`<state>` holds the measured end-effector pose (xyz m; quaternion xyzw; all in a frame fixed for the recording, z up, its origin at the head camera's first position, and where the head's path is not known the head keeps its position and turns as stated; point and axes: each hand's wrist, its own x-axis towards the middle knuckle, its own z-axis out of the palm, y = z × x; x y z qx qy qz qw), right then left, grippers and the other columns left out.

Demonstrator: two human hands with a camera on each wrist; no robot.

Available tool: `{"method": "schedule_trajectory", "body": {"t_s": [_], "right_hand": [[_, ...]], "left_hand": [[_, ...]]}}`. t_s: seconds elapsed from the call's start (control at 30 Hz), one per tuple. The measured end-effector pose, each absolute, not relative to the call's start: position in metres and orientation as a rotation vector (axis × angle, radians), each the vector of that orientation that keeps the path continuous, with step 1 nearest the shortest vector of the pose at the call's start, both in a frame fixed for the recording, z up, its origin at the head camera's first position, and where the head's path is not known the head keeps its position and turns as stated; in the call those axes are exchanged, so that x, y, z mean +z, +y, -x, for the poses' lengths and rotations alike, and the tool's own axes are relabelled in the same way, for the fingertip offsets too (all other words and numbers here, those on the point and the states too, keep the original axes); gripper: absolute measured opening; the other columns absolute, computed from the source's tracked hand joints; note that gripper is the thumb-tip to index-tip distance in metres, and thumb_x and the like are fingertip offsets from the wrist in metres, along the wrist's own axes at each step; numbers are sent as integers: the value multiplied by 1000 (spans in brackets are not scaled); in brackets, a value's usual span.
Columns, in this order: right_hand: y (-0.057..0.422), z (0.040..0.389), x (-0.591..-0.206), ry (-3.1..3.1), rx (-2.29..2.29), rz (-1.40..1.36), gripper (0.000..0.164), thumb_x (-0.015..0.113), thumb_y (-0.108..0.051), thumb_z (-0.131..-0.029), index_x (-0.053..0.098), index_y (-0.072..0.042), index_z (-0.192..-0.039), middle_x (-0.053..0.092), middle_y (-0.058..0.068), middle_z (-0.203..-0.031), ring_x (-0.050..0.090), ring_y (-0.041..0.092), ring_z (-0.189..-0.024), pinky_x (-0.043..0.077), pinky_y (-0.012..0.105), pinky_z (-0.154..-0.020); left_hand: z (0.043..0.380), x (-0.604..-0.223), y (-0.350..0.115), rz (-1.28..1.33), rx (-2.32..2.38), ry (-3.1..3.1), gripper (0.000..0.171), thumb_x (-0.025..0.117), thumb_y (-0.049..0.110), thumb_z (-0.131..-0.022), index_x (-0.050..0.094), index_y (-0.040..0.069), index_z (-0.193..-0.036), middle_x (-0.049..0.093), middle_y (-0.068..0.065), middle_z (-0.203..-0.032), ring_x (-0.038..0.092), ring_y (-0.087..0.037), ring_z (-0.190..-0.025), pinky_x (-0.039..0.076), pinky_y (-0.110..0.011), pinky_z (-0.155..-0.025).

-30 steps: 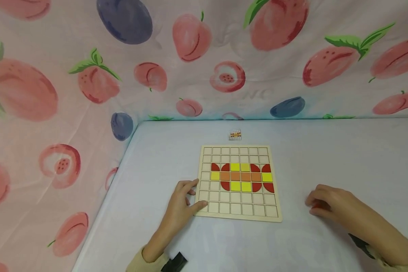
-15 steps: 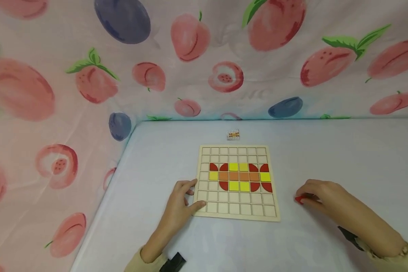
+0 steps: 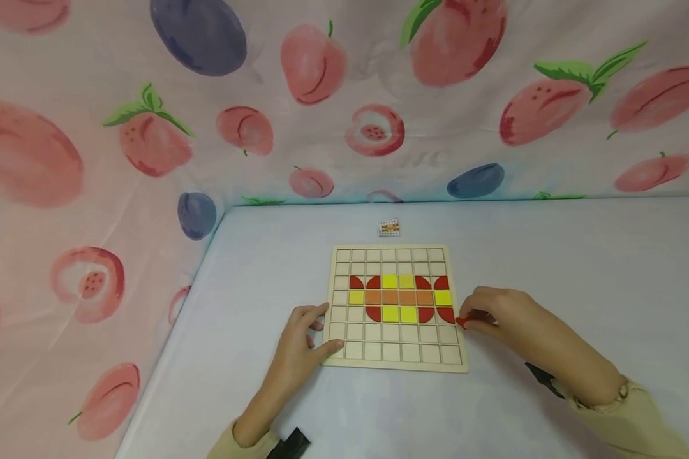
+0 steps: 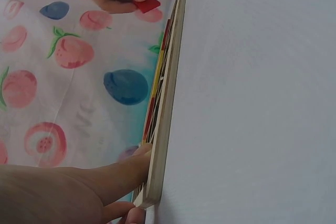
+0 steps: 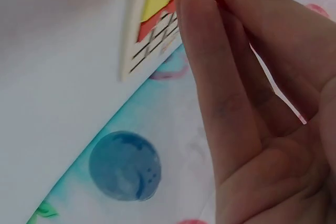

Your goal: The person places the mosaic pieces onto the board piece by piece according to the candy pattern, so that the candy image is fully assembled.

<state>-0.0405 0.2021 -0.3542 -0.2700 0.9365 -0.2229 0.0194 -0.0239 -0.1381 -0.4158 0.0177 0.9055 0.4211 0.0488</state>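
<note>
A pale wooden grid board [image 3: 403, 366] lies flat, with red quarter-round tiles [image 3: 374, 313], yellow square tiles [image 3: 390, 282] and orange square tiles [image 3: 407, 298] set in its middle rows. At its lower left corner my left hand [image 3: 298, 347] holds the frame, the thumb on top and the other fingers along the left edge. My right hand [image 3: 513, 315] pinches a red tile [image 4: 149, 4] between thumb and fingertips, right at the board's right edge. That tile's full outline is partly hidden by the fingers.
Behind the board lies a small card [image 3: 388, 227] printed with a coloured grid pattern. A white cloth [image 3: 252, 255] covers the table. Fruit-printed fabric [image 3: 425, 153] hangs along the back and left sides.
My right hand has moved left with the red tile, from well right of the board to its right edge. The left hand stays at the board's corner; the whole view has shifted slightly.
</note>
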Motion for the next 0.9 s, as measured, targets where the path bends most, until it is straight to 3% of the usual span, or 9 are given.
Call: {"method": "schedule_trajectory", "body": {"t_s": [0.23,0.5,0.9], "right_hand": [[178,46,-347,2873,-713,853,13,82,-10,-79,74,-16,-88,65,-10,-86,60,7,-77,55,26,-69],[156,50,-342,2877,-749,867,12,81,-9,-81,74,-16,-87,63,-10,-83,57,6,-76,54,24,-68],[119,66,-349,2848,-771,981,8,79,-5,-83,75,-11,-86,66,-4,-83,60,8,-75,53,22,-68]], "left_hand": [[23,-416,-140,-64,1295,2775,66,85,16,-79,57,4,-138,54,-8,-122,45,-14,-78,41,-21,-66],[24,-416,-138,-138,1267,2778,66,83,18,-81,55,2,-138,52,-9,-127,48,-13,-88,44,-21,-68],[23,-417,-140,-156,1276,2785,66,84,19,-81,55,2,-138,52,-10,-126,47,-13,-83,43,-21,-66]]}}
